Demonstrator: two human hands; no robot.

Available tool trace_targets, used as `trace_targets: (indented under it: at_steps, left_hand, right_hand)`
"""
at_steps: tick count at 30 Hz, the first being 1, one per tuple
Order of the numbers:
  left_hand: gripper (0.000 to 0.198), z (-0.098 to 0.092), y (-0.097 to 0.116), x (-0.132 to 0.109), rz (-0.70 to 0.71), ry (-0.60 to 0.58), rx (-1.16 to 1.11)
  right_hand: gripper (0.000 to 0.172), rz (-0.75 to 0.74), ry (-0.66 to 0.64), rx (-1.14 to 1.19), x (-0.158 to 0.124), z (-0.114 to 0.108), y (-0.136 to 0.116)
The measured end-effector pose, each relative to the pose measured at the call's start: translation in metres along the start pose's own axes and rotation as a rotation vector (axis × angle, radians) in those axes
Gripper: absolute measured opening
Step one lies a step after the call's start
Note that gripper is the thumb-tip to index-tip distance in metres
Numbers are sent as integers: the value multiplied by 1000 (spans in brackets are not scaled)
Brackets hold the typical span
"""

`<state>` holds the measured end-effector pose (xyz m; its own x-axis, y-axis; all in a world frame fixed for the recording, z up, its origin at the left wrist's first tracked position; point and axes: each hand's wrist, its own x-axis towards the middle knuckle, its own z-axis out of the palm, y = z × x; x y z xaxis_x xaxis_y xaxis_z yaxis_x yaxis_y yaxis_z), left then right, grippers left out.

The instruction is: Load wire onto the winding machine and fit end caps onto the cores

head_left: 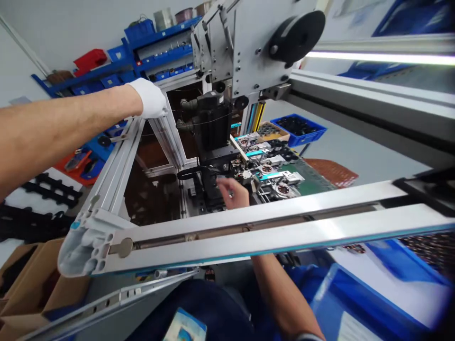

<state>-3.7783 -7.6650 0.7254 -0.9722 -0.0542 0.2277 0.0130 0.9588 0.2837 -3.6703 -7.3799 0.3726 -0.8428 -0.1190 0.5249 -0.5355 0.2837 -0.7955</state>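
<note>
My left hand (151, 98), in a white glove, reaches far up and left and rests closed against the top of an aluminium frame post (167, 130) of the machine. Inside the frame, my bare right hand (232, 192) sits at the base of a black machine head (213, 135). Its fingers are curled together around a small metal part I cannot make out. Just right of that hand lie several metal fixtures with round copper-wound parts (275, 177) on a green mat.
A thick aluminium bar (249, 232) crosses in front of me, over my right forearm. A blue bin of dark parts (298, 128) stands behind the fixtures. Blue shelving (156, 52) lines the back wall. Cardboard boxes (31, 279) are lower left, blue trays (373, 284) lower right.
</note>
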Motion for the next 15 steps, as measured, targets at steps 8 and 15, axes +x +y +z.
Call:
trace_targets:
  at_steps: [8,15]
  left_hand:
    - [54,28,21,-27,190,-109,386]
    - [61,31,40,-42,222,-158,448]
  right_hand:
    - [55,-516,196,-85,192,47,-88]
    - [58,-412,3,206,205,69,-91]
